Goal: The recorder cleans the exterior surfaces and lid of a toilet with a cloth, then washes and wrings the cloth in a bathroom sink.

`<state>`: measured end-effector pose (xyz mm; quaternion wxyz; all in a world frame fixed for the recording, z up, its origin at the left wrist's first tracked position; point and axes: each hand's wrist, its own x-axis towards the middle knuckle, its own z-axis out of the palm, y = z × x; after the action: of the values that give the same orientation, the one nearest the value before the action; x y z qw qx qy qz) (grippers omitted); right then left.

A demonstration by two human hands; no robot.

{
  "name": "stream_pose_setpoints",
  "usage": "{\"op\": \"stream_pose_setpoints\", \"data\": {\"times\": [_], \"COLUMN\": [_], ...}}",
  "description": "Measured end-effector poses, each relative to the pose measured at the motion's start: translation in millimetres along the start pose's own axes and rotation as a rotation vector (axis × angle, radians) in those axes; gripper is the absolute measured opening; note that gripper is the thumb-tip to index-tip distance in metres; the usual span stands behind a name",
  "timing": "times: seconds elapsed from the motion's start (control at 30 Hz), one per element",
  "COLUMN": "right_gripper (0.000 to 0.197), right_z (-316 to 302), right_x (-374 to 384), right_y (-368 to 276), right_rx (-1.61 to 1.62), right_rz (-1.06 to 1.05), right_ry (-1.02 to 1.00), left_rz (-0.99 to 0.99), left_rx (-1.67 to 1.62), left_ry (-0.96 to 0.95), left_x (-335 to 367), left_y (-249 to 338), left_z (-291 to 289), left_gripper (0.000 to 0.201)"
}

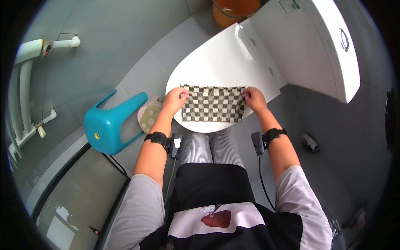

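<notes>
A checkered cloth (213,105) in dark green and cream lies spread over the front part of the closed white toilet lid (212,58). My left hand (175,100) pinches the cloth near its upper left corner. At the upper right corner, my right hand (254,100) grips the opposite edge between thumb and fingers. The cloth's far edge runs fairly straight between both hands, and its near edge reaches close to the front rim of the lid. Each wrist wears a black strap with a small box and a cable.
The white toilet tank (300,41) rises behind the lid at right. An orange bucket (235,12) stands at the back. To the left are a tipped teal stool (106,125), a polka-dot item (148,116) and white radiator pipes (26,96). A bottle (309,143) lies on the right floor.
</notes>
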<state>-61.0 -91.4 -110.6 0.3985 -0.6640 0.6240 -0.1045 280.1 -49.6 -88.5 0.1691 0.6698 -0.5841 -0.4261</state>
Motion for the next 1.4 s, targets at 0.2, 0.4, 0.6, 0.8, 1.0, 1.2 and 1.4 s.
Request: {"op": "stream_pose_setpoints", "data": {"times": [0.2, 0.4, 0.6, 0.8, 1.0, 1.2, 1.4], "right_gripper": [0.011, 0.011, 0.013, 0.02, 0.027, 0.017, 0.014], "right_z": [5, 6, 14, 9, 26, 42, 41], "right_x": [5, 6, 0, -43, -99, -97, -91], "right_y": [-14, -29, -43, -51, -42, -29, -35], "right_rx": [-0.065, -0.097, -0.267, -0.434, -0.456, -0.567, -0.587], "right_rz": [0.07, 0.149, 0.169, -0.186, -0.418, -0.28, -0.307], "right_ry": [0.051, 0.055, 0.127, 0.164, -0.246, -0.23, -0.205], "left_rz": [-0.051, -0.052, -0.057, 0.129, 0.304, 0.322, 0.297], "left_rx": [-0.006, 0.04, 0.301, 0.495, 0.535, 0.615, 0.64], "left_ry": [0.11, 0.184, 0.257, 0.57, -0.05, 0.002, -0.08], "left_x": [8, 4, 6, -29, -97, -98, -85], "left_y": [3, 4, 15, 19, -11, -38, -29], "left_z": [0, 0, 7, 19, 24, 28, 24], "left_gripper": [0.011, 0.01, 0.014, 0.021, 0.02, 0.017, 0.014]}}
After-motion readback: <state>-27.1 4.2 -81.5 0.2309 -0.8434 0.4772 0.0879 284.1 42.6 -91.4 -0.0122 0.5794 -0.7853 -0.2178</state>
